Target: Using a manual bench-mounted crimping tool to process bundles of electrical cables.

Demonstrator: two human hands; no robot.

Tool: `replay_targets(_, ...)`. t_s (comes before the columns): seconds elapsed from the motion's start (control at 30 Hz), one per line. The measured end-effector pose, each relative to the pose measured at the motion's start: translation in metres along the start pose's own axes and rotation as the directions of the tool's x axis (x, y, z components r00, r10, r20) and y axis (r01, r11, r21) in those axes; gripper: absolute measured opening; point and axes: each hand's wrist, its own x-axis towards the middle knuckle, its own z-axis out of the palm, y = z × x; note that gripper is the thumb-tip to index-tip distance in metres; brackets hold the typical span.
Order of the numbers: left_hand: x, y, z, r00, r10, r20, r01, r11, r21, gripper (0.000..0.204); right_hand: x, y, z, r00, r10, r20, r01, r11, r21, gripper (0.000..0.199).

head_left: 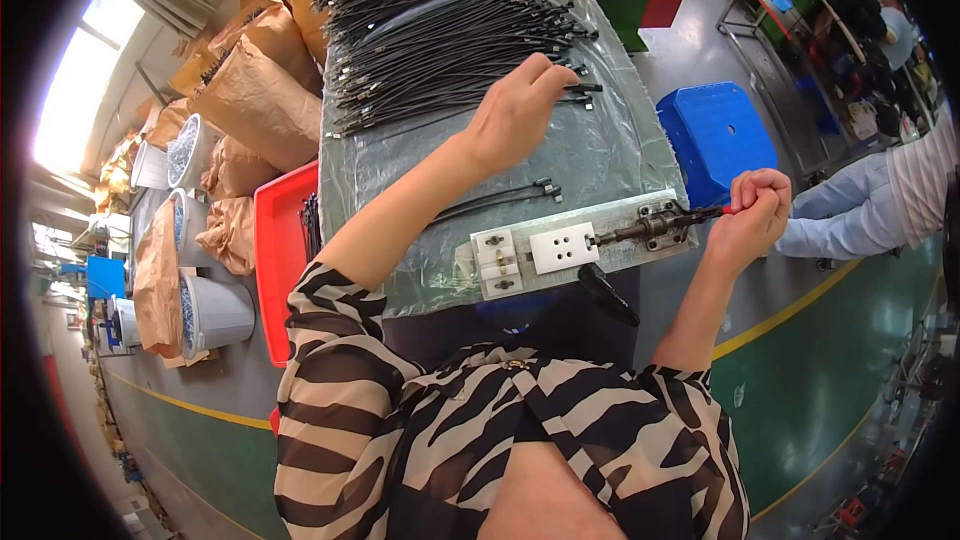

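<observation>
My left hand (520,108) reaches across the plastic-covered bench (600,155) and pinches the end of a thin black cable (583,88) at the edge of a big pile of black cables (440,30). My right hand (755,210) is closed around the red-tipped handle (727,209) of a metal toggle clamp (655,227). The clamp sits on a metal fixture plate (640,250) with a white block (563,247) and a small brass-fitted block (497,262). Two loose cables (500,198) lie just above the plate.
A red tray (275,270) stands left of the bench, with brown paper sacks (255,90) and white buckets (215,312) beyond it. A blue plastic stool (715,135) is to the right. Another person's sleeve (860,205) shows at the right edge.
</observation>
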Motion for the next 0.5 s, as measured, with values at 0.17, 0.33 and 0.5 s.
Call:
replay_targets(0.17, -0.01, 0.071, -0.055, 0.995, 0.104, -0.007, -0.1, 0.977, 0.186, 0.015, 0.0, 0.001, 0.001, 1.0, 0.002, -0.014, -0.002, 1.0, -0.005, 0.015)
replay_targets(0.33, -0.087, 0.104, -0.086, 0.982, -0.145, 0.118, 0.125, 0.979, 0.163, 0.021, 0.001, -0.003, 0.004, 1.0, -0.013, -0.026, 0.012, 0.999, -0.049, 0.013)
replay_targets(0.5, -0.14, 0.105, -0.075, 0.972, -0.191, 0.14, 0.174, 0.977, 0.125, 0.037, 0.004, -0.001, 0.005, 0.999, 0.015, -0.047, -0.016, 0.999, -0.03, 0.012)
